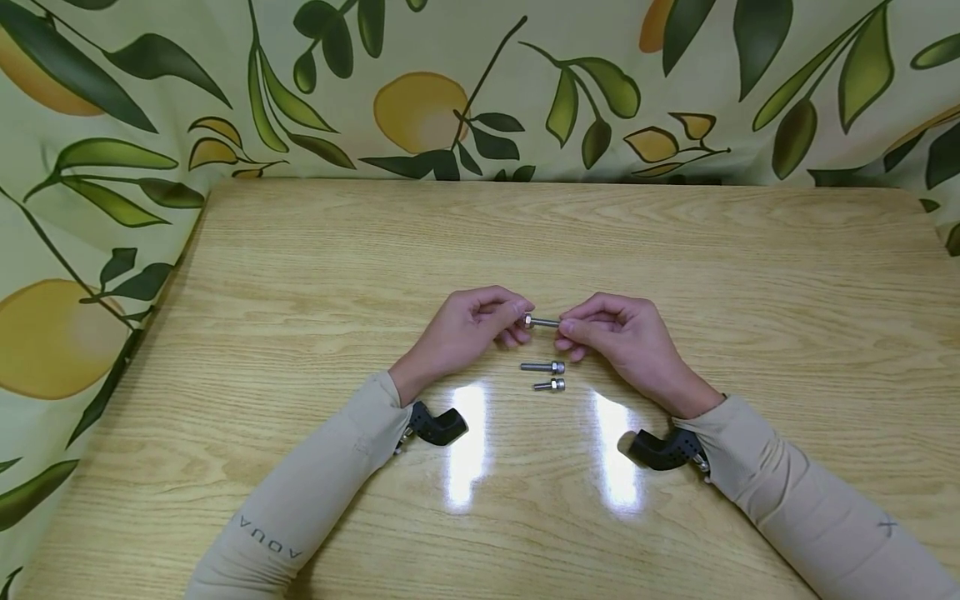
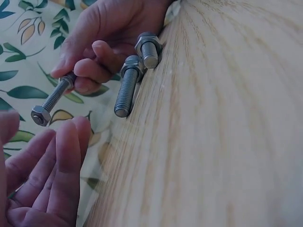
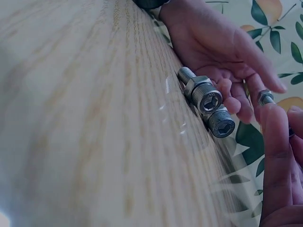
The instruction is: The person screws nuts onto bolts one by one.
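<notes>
My right hand [image 1: 626, 342] pinches a long steel bolt [image 1: 545, 322] near one end between thumb and fingertips, with the shank pointing left. A hex nut [image 2: 40, 115] sits at the bolt's free end. Around that nut, my left hand [image 1: 467, 332] has its thumb and fingers parted; in the left wrist view a gap shows between fingertips and nut. Just nearer to me, two more bolts lie side by side on the table: a longer one [image 1: 542, 367] and a shorter one [image 1: 549, 385]. Each has a socket head with a nut close against it.
The wood-grain table [image 1: 337, 250] extends around both hands, with two bright light reflections in front. A cloth [image 1: 300, 83] printed with leaves and fruit hangs behind and to the left. Black wrist mounts [image 1: 438, 425] stick out below the sleeves.
</notes>
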Motion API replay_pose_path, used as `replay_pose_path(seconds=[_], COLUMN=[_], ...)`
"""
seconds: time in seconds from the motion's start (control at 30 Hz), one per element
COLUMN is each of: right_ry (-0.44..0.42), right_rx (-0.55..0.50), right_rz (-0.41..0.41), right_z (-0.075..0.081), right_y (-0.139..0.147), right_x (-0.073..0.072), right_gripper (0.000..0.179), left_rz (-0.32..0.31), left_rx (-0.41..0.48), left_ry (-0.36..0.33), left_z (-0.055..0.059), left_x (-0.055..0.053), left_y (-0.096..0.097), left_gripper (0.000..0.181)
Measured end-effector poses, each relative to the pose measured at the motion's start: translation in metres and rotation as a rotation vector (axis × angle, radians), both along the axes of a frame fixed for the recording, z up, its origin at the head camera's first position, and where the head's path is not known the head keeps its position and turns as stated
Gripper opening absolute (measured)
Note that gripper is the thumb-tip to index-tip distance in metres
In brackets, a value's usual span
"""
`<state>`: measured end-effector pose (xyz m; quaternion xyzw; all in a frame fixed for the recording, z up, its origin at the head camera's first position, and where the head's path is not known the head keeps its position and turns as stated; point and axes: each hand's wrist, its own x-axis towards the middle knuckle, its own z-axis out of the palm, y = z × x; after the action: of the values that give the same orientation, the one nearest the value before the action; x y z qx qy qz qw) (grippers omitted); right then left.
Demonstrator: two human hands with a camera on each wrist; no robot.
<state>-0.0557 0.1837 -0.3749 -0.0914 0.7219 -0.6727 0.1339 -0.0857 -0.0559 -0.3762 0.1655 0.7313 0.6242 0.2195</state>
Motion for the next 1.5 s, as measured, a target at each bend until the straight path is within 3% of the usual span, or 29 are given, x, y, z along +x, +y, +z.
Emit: replay_pose_path(seconds=[0.6,0.77,0.97,1.13,1.37,1.5], right_ry=[0.004,0.013,0.023,0.020,0.025,0.023], right_rx=[-0.037,-0.032,-0.017,-0.035,-0.023,-0.037], right_rz=[-0.009,-0.009,-0.007,-0.006,-0.006,-0.009], right_z=[-0.0001,0.0002,0.0007,0.0004,0.0002,-0.0001], right_y=[0.0005,0.0006,0.0004,0.0001,0.0000,-0.0001], right_x=[0.0000,0.0003,0.0004,0.0002,0.0002,0.0003], right_gripper=[0.023,0.023,0.022,0.021,0.021,0.021], left_rz=[-0.006,-0.012,-0.014,-0.017,-0.024,-0.026], left_rx=[-0.044,-0.050,-0.058,-0.053,-0.059,-0.065], left_ry=[-0.029,-0.016,-0.039,-0.007,-0.017,-0.004], left_z=[0.0009,0.0013,0.0011,0.0009,0.0010,0.0014], left_x=[0.0002,0.0005,0.0006,0.0008,0.0007,0.0013], left_y=[-0.0003,-0.0004,-0.0006,-0.0007,-0.0006,-0.0008], left_gripper=[0.025,0.034,0.024,0.031,0.024,0.031])
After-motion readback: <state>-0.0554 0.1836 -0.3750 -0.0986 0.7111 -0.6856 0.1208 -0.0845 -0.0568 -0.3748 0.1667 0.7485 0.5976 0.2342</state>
